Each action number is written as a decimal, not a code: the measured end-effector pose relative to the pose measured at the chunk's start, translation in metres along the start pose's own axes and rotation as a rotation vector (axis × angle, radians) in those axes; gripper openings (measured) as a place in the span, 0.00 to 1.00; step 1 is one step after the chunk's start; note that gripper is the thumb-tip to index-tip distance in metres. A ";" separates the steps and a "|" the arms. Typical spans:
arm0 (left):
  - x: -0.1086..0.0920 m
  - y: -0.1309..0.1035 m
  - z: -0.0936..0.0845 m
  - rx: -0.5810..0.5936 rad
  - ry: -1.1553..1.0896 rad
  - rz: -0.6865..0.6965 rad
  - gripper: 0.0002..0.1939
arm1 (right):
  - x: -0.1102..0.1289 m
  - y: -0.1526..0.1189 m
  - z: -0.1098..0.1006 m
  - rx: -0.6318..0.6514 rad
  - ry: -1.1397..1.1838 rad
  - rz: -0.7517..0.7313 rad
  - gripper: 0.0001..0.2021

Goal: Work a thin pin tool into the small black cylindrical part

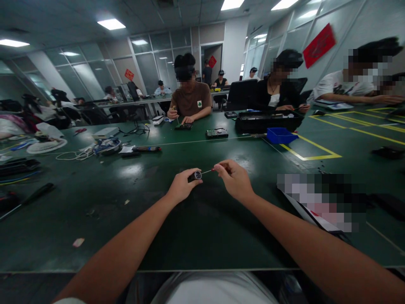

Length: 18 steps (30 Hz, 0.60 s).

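Note:
My left hand (183,185) is closed around a short black cylinder (197,175), whose round end with a pale ring faces me. Its exact kind is too small to make out. My right hand (233,178) pinches a thin screwdriver (207,171) with a slim metal shaft and a bit of red near the fingertips. The shaft points left, its tip at or very near the rim of the cylinder; whether they touch I cannot tell. Both hands are held above the green table (202,236), and most of the screwdriver's handle is hidden in my right fingers.
Beyond my hands lie a hard drive (217,133), a blue bin (281,135) and a long black case (268,121). An electric screwdriver (147,149) and tangled cables (106,145) lie to the left. A blurred-out packet (316,202) is at right. A co-worker (190,95) works opposite.

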<state>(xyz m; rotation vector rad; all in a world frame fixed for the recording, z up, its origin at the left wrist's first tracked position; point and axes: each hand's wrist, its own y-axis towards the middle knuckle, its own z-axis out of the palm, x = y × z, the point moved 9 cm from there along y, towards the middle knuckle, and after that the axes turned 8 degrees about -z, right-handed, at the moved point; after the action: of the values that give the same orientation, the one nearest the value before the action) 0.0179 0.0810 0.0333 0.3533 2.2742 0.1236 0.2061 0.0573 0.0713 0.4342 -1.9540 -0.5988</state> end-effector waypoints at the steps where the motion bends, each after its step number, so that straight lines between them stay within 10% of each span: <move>1: 0.000 0.000 0.000 -0.003 0.005 0.003 0.21 | 0.002 -0.001 -0.001 0.005 -0.021 0.000 0.14; 18: -0.010 -0.003 0.000 -0.012 0.075 0.071 0.20 | -0.009 -0.002 0.005 0.023 0.085 0.029 0.13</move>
<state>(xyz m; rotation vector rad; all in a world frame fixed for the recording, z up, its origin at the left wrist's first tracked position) 0.0234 0.0748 0.0401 0.4298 2.3341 0.1905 0.2053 0.0617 0.0617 0.4380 -1.8849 -0.5321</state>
